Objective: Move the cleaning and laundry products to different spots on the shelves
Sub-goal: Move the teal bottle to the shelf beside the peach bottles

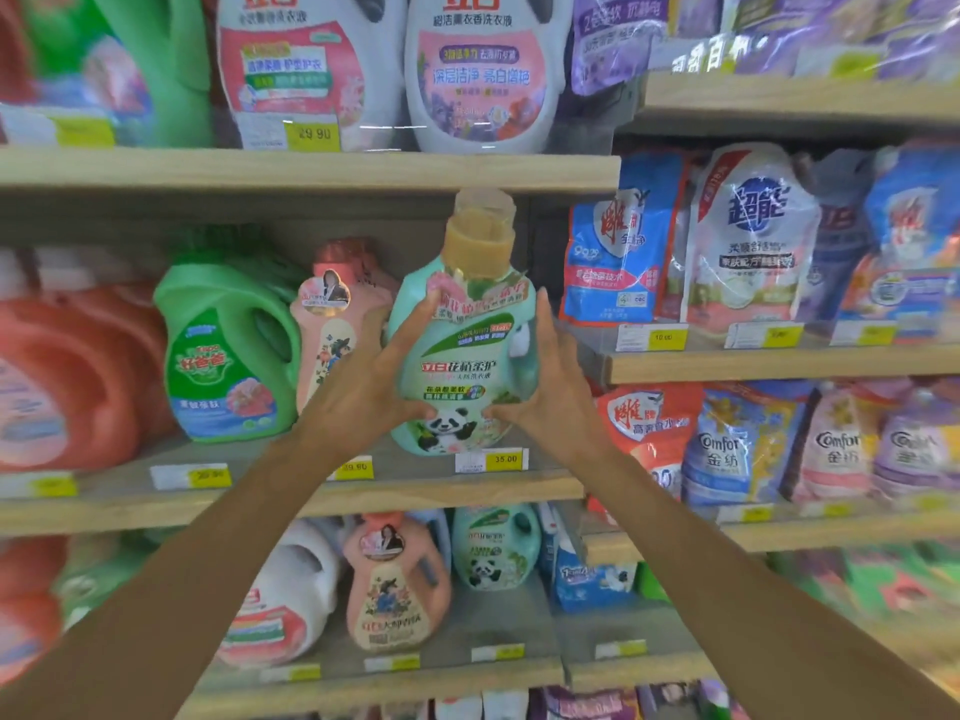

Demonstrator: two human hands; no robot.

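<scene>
- Wooden store shelves point(291, 491) fill the view in tiers. A second bay, right of the teal bottle point(462, 356), has its boards set at other heights.
- Red jugs point(62, 376) stand far left of the teal bottle on the same board, blurred.
- Two white bottles point(483, 70) with pink labels stand on the board above the teal bottle. Purple packs point(613, 44) are up and to its right.
- Pouches point(748, 236) in blue and white stand upright to the right of the teal bottle, in the other bay. Comfort pouches point(727, 449) stand one board lower there.
- A green jug point(228, 350) stands left of the teal bottle.
- The teal bottle is upright at the front of the middle board, with a panda label and an amber cap. Whether its base rests on the board, I cannot tell.
- A pink bottle point(332, 324) stands between the green jug and the teal bottle, just beside the teal bottle.
- The left hand point(374, 376) clasps the teal bottle's left side, fingers spread wide up the shoulder, thumb across the lower front.
- The right hand point(550, 387) clasps its right side the same way, thumb on the front near the panda.
- Below the teal bottle stand a white jug point(280, 600), another pink bottle and a smaller teal one.
- A yellow tag point(493, 459) reading 35.00 is just under the teal bottle.
</scene>
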